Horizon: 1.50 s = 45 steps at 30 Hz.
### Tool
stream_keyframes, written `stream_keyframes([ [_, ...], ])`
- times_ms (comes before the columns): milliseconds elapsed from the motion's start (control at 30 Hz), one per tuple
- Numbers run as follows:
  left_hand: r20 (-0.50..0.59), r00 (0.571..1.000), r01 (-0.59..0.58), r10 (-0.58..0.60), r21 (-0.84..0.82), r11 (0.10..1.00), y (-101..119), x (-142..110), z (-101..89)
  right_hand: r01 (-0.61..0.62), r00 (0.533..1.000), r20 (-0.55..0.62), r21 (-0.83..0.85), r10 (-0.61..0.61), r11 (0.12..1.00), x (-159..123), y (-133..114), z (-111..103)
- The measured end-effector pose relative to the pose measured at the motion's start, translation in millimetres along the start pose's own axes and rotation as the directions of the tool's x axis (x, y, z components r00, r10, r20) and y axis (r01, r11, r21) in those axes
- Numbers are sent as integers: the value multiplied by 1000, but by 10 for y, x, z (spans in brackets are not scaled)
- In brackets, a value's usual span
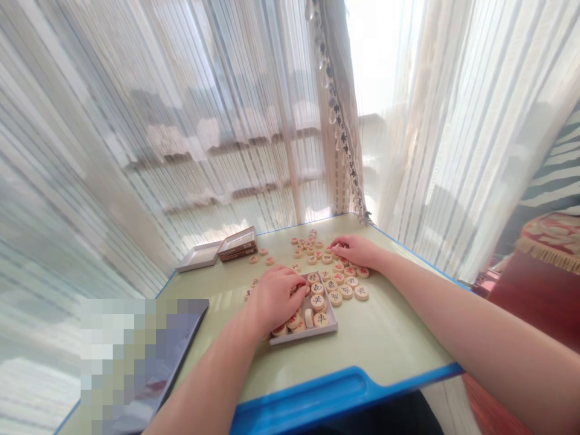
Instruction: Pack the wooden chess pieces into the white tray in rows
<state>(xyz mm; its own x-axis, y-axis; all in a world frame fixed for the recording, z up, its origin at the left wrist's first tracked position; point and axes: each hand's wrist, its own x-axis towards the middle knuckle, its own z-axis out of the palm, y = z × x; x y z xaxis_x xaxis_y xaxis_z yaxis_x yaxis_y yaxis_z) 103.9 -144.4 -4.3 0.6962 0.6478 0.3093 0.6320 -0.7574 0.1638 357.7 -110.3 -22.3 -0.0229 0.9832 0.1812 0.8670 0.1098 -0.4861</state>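
Observation:
My left hand [278,296] reaches over a shallow white box [304,334], its fingers curled on a Chinese chess piece among others inside. Round wooden Chinese chess pieces [318,302] with red or black characters fill much of the box; one piece [309,318] stands on its edge. Farther back to the right, my right hand [356,249] rests low over loose pieces. Its thumb and fingers close at a Chinese chess piece [329,248], partly covered by the fingertips. More loose pieces [346,292] lie right of the box, and a few peek out behind my left hand.
A pale green table [389,344] has a blue rim with a molded groove [312,393] in front. An open box lid [199,256] and stacked brown boxes [238,243] sit at the back left. A dark-edged, partly pixelated device [181,350] stands at left. Sheer curtains [203,121] hang behind.

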Motion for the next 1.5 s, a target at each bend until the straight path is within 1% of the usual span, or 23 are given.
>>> stream_keyframes([
  [367, 17, 989, 146, -147, 36, 989, 72, 60, 7, -11, 1000, 9, 16, 10, 1000, -10, -1, -1],
  [633, 8, 976, 217, -217, 17, 976, 75, 75, 32, -11, 1000, 6, 28, 11, 1000, -8, -1, -5],
  [700, 5, 975, 222, -222, -13, 975, 59, 70, 36, -16, 1000, 13, 31, 15, 999, -8, -4, -6],
  [867, -12, 972, 230, -235, -152, 961, 23, 54, 40, -18, 1000, 9, 27, 18, 999, -6, -1, 0],
  [967, -64, 961, 246, -269, -245, 938, 0, 56, 32, -22, 1000, 10, 28, 21, 999, -9, -2, 0],
  [1033, -142, 935, 265, -325, -329, 906, -23, 62, 19, -23, 1000, 11, 29, 22, 999, -12, -4, -4],
  [1100, -231, 886, 280, -401, -423, 862, -52, 65, 1, -22, 1000, 8, 27, 22, 999, -14, -5, -7],
  [1200, -312, 812, 280, -493, -532, 799, -108, 60, -28, -16, 1000, 6, 27, 15, 1000, -10, 1, -7],
  [1333, -373, 732, 292, -570, -583, 758, -225, 42, -46, -23, 999, -35, 13, 24, 1000, -6, -5, -8],
  [1400, -381, 700, 315, -604, -593, 741, -315, 37, -36, -39, 998, -54, 3, 39, 999, -12, -20, -14],
  [1433, -382, 688, 331, -617, -592, 735, -366, 36, -27, -45, 997, -60, -1, 45, 999, -17, -29, -17],
  [1500, -373, 690, 370, -620, -555, 745, -461, 35, -6, -51, 997, -65, -11, 50, 999, -28, -47, -24],
])
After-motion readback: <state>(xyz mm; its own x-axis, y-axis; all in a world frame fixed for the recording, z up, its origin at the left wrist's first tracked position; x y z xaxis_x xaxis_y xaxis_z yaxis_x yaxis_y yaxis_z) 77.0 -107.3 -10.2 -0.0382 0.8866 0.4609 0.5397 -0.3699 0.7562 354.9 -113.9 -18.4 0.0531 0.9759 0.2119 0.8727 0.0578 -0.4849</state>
